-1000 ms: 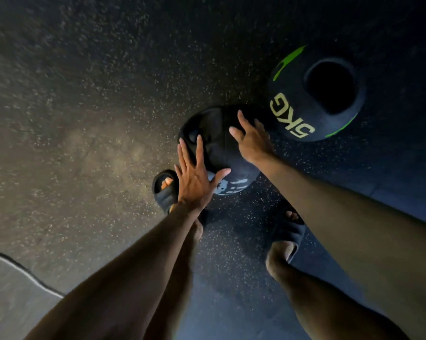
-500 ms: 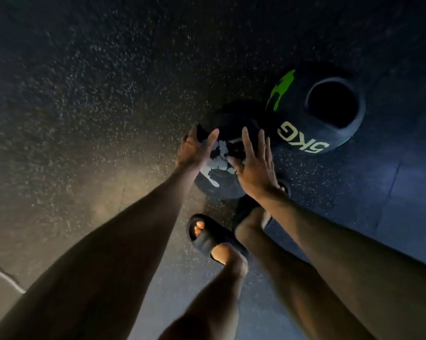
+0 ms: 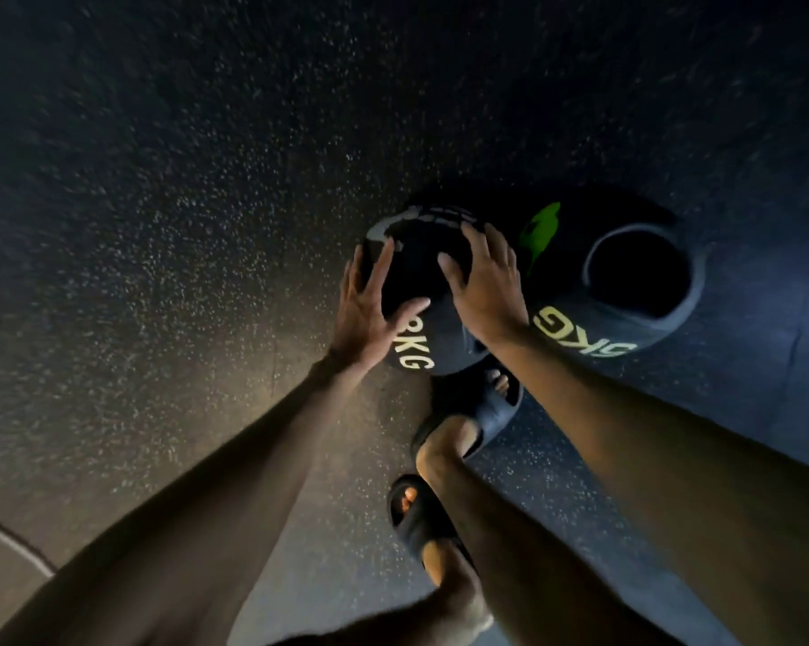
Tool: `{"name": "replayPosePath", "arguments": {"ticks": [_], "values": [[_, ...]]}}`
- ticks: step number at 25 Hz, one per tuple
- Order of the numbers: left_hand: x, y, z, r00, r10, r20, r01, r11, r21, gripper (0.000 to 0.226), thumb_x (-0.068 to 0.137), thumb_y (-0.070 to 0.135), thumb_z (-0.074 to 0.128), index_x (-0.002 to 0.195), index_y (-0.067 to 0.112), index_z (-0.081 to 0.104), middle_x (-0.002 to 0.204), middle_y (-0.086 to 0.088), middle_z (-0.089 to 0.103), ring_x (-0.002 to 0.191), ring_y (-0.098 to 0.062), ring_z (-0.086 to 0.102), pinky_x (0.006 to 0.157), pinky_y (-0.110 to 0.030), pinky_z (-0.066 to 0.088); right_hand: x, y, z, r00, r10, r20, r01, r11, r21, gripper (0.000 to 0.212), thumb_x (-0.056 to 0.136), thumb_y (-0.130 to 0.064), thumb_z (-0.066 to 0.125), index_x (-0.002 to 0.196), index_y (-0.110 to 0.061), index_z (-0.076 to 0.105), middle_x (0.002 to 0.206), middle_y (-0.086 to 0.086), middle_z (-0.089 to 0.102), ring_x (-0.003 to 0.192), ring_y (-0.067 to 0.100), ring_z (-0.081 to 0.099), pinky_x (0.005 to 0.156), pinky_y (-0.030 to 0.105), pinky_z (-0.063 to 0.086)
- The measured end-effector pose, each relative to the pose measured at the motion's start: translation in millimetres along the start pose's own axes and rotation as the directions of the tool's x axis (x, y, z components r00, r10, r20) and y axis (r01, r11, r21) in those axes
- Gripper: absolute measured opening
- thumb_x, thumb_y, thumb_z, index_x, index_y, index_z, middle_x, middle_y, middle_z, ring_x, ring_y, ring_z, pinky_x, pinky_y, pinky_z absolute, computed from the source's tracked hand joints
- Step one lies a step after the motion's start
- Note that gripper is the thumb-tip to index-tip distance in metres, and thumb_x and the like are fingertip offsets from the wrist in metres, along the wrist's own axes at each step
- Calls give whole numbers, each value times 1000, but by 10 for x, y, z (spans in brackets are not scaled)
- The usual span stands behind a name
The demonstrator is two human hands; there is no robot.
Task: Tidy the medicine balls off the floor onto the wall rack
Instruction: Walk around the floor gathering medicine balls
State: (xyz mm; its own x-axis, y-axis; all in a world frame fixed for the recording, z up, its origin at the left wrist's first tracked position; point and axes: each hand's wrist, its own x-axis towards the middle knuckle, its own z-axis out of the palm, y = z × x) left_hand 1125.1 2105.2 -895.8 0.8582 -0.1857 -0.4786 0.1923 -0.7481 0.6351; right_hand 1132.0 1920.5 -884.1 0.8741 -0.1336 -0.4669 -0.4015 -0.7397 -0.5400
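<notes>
A small black medicine ball (image 3: 421, 272) with pale "KG" lettering lies on the dark speckled floor. My left hand (image 3: 370, 310) lies against its left side with fingers spread and straight. My right hand (image 3: 486, 286) lies on its top right, fingers spread over the curve. Right beside it sits a larger black ball (image 3: 617, 291) marked "5KG" in pale green, with a round grip hole and a green patch. The wall rack is out of view.
My two feet in dark slides stand just below the small ball, one (image 3: 477, 412) touching it, the other (image 3: 421, 515) nearer me. A pale curved floor line (image 3: 11, 543) crosses the bottom left corner. The room is dim.
Both hands have spread wider over the small ball, which has turned so its "KG" lettering faces me. My feet have shifted and the view has moved closer.
</notes>
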Motion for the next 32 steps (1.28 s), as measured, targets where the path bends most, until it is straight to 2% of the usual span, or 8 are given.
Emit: {"name": "replayPosePath", "arguments": {"ticks": [6, 12, 16, 20, 23, 26, 29, 32], "values": [[907, 340, -371, 990, -129, -50, 130, 991, 20, 72, 94, 58, 54, 153, 22, 36, 154, -13, 40, 141, -30, 39, 114, -40, 36, -157, -101, 142, 997, 76, 29, -76, 997, -24, 78, 98, -64, 35, 160, -22, 11, 163, 16, 21, 150, 33, 20, 121, 52, 24], [877, 351, -605, 994, 50, 99, -63, 989, 134, 89, 90, 62, 57, 159, 36, 8, 166, -15, -3, 152, -39, 10, 115, -54, 28, 1014, -569, -273, 956, 272, 112, -272, 962, -13, 64, 105, -56, 16, 160, -24, 13, 150, 17, 46, 139, 37, 41, 119, 57, 18], [1453, 602, -821, 997, -32, 67, 21, 988, 154, 90, 84, 74, 52, 156, 43, 8, 164, -17, 9, 145, -43, 27, 104, -57, 45, 1645, -697, -568, 968, 251, -2, -251, 968, 14, 57, 105, -49, 30, 154, -19, 32, 149, 19, 46, 137, 39, 40, 116, 52, 28], [2267, 1009, -1071, 988, -150, 37, 144, 982, 121, 78, 91, 65, 52, 155, 32, 24, 151, -18, 32, 135, -39, 41, 106, -49, 40, 1294, -747, -508, 981, 131, -144, -137, 990, -32, 72, 100, -52, 43, 159, -23, 14, 166, 16, 8, 153, 33, 8, 124, 48, 17], [2586, 1101, -1308, 1000, 23, 14, -25, 979, 204, 72, 95, 56, 53, 154, 22, 30, 151, -15, 37, 136, -33, 39, 109, -45, 37, 1449, -847, -509, 983, 130, -127, -133, 991, -19, 80, 99, -52, 47, 160, -29, 0, 167, 14, -10, 154, 35, -8, 123, 56, 17], [2524, 1017, -1425, 979, 184, 89, -201, 947, 250, 82, 92, 51, 61, 157, 21, 22, 157, -19, 26, 142, -36, 29, 112, -47, 35, 2069, -1098, -664, 971, 204, -125, -208, 978, -21, 77, 99, -59, 42, 160, -33, 2, 167, 13, -6, 154, 35, -6, 123, 55, 14], [2603, 999, -1431, 981, 134, 140, -166, 955, 244, 98, 88, 47, 69, 160, 26, 6, 165, -23, -1, 151, -41, 4, 119, -53, 24, 2771, -1339, -952, 956, 263, -126, -260, 965, 39, 71, 99, -56, 43, 159, -27, 17, 166, 15, 10, 153, 34, 6, 124, 50, 16], [3132, 1139, -1649, 986, 44, 158, -83, 965, 248, 98, 87, 54, 66, 159, 36, 2, 166, -18, -3, 151, -41, 5, 115, -55, 29, 3028, -1475, -1089, 944, 247, -218, -239, 969, 65, 62, 100, -44, 48, 154, -21, 29, 161, 14, 23, 148, 33, 22, 118, 50, 30]]}}
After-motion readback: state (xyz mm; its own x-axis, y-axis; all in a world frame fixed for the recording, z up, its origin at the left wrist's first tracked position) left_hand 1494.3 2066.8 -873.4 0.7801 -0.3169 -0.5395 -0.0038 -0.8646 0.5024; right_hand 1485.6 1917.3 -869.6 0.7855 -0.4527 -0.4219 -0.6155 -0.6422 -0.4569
